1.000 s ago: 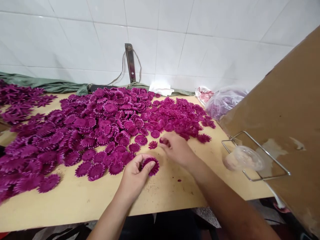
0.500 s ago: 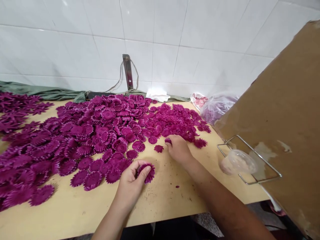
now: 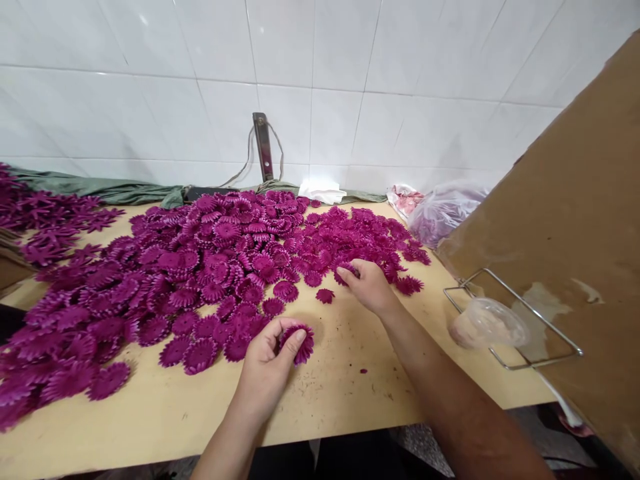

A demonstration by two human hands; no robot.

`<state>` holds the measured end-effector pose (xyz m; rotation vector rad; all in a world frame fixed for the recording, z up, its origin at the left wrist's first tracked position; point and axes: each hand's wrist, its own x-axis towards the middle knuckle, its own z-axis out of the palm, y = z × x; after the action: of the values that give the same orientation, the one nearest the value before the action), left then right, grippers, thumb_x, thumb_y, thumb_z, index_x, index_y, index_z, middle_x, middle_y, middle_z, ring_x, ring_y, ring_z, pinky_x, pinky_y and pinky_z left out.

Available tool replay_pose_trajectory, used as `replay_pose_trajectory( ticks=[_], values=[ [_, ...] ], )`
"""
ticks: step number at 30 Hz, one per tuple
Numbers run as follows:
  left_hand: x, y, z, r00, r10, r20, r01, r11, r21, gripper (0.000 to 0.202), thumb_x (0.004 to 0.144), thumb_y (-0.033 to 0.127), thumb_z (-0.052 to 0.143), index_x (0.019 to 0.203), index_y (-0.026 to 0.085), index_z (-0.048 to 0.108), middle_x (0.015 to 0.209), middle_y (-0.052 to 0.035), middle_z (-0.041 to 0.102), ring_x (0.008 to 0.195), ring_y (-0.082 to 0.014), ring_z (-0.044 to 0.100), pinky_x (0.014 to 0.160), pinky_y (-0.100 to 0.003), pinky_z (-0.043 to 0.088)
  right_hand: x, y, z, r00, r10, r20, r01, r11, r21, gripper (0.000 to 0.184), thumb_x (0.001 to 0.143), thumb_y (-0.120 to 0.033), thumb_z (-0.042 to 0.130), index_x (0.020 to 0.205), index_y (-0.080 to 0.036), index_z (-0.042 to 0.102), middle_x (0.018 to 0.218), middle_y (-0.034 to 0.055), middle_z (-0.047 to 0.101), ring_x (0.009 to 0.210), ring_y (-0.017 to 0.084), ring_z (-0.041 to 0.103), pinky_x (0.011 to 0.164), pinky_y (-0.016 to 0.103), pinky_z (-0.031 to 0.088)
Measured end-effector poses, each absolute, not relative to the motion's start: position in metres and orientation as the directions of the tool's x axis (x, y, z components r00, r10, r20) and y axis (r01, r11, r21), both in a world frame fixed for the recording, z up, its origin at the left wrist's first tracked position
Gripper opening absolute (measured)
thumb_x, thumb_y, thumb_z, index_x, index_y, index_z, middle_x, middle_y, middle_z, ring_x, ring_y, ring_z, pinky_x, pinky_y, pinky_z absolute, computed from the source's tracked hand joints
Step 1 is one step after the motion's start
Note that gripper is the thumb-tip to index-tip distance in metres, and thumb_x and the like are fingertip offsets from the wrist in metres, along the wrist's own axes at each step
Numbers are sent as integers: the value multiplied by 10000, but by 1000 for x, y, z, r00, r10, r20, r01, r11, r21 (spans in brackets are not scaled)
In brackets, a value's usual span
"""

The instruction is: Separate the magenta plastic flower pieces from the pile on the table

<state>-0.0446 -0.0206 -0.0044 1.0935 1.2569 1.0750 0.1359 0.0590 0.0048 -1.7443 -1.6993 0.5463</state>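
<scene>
A white tiled wall (image 3: 400, 53) stands along the far side of a pale table (image 3: 150, 427), with a tall brown cardboard panel (image 3: 565, 193) slanting up at the right. A big heap of magenta petal discs (image 3: 185, 267) spreads from the near left to the far middle; a pile of smaller discs (image 3: 360, 233) adjoins its right side, and a pile of star-shaped pieces (image 3: 55, 210) lies far left. Behind them runs a green cloth (image 3: 100, 188). A wire frame (image 3: 533, 311) juts out at the right, a clear plastic tub (image 3: 495, 323) within its outline, and a plastic bag (image 3: 445, 210) sits far right. The left hand (image 3: 267, 360), near middle, grips a frilled disc (image 3: 304, 347) under its thumb. The right hand (image 3: 370, 287), farther off, pinches a small disc (image 3: 350, 272), partly hidden, at the pile's near edge. Between the hands lie a loose disc (image 3: 325, 295) and, nearer, a tiny magenta scrap (image 3: 363, 371).
</scene>
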Motion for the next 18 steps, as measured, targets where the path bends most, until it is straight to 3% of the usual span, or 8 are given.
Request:
replay_pose_trajectory(
  ticks=[7,12,15,18],
  values=[
    [-40,-20,-5,41,984,-174,-16,174,985,237,639,363,642,760,160,629,659,-14,624,629,-148,562,599,-265,461,132,57,8,75,979,192,686,89,-722,342,824,-318,405,517,-231,281,487,-38,378,494,129,389,500,264,275],
    [-39,-20,-10,40,987,-158,-30,159,987,350,635,301,669,958,168,645,786,-34,676,717,-167,596,664,-280,467,112,61,10,-12,985,171,588,145,-796,193,806,-236,448,617,-208,419,594,-27,487,565,127,477,533,251,361],
    [-38,-20,-8,42,986,-158,-57,161,985,213,625,288,667,793,158,651,690,-17,651,651,-151,571,626,-264,451,88,65,10,-128,986,102,494,153,-856,51,767,-197,536,812,-175,529,739,1,587,660,120,556,604,238,440],
    [-37,-17,-5,13,988,-151,-83,152,985,155,615,292,664,650,158,594,572,23,574,566,-119,510,577,-238,418,74,63,15,-177,983,44,385,110,-916,283,743,-226,607,998,-143,520,931,71,609,816,137,582,709,253,464]
  ],
)
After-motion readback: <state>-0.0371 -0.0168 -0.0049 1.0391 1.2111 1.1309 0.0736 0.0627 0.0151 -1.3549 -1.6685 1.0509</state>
